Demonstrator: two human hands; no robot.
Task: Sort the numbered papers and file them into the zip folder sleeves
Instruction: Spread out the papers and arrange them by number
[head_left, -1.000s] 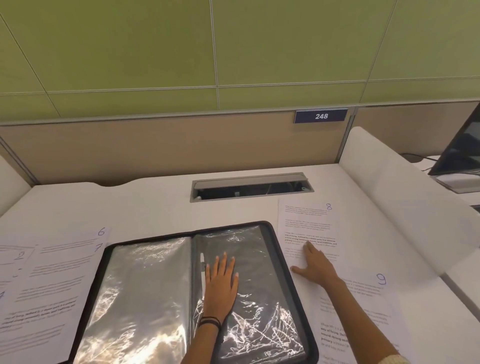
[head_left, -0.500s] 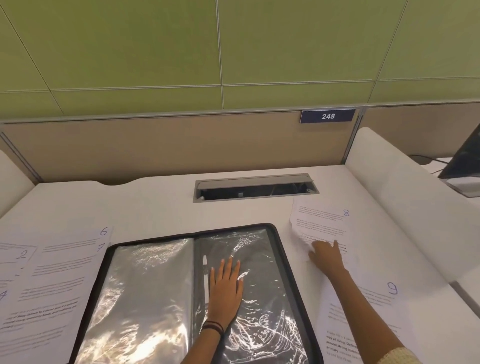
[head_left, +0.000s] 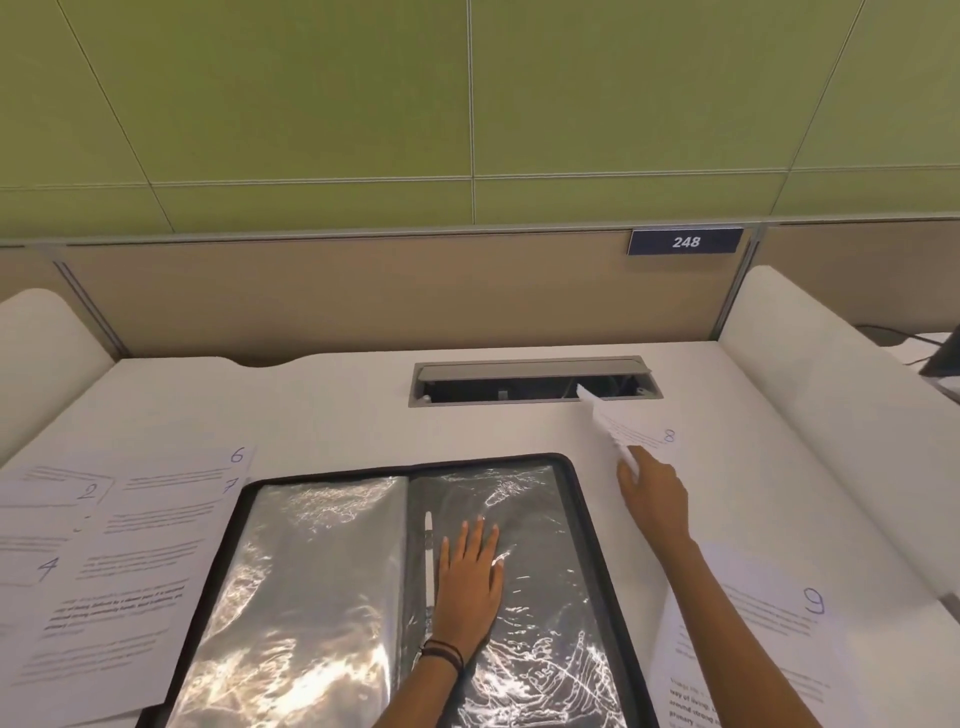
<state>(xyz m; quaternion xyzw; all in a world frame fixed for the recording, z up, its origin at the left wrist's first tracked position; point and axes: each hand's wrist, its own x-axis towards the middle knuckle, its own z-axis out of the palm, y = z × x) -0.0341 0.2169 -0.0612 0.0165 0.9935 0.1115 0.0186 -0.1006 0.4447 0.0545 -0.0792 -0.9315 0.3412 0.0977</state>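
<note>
A black zip folder (head_left: 579, 499) lies open on the desk, showing shiny clear sleeves (head_left: 311, 571). My left hand (head_left: 470, 582) rests flat on the right-hand sleeve, fingers straight. A white pen (head_left: 429, 558) sits by the folder's spine. My right hand (head_left: 652, 493) pinches the paper numbered 8 (head_left: 631, 428) to the right of the folder; its left edge is lifted and curled off the desk. The paper numbered 9 (head_left: 769, 623) lies under my right forearm. Papers marked 6, 7, 2 and 4 (head_left: 130, 545) overlap at the left.
A grey cable hatch (head_left: 530, 382) stands open in the desk behind the folder. White curved dividers (head_left: 831, 405) flank the desk on both sides. A tan partition with a 248 sign (head_left: 685, 241) closes the back. A dark monitor corner (head_left: 943, 358) shows far right.
My right hand slid up paper 8, took hold of it and lifted its left edge off the desk. My left hand stayed flat on the sleeve.
</note>
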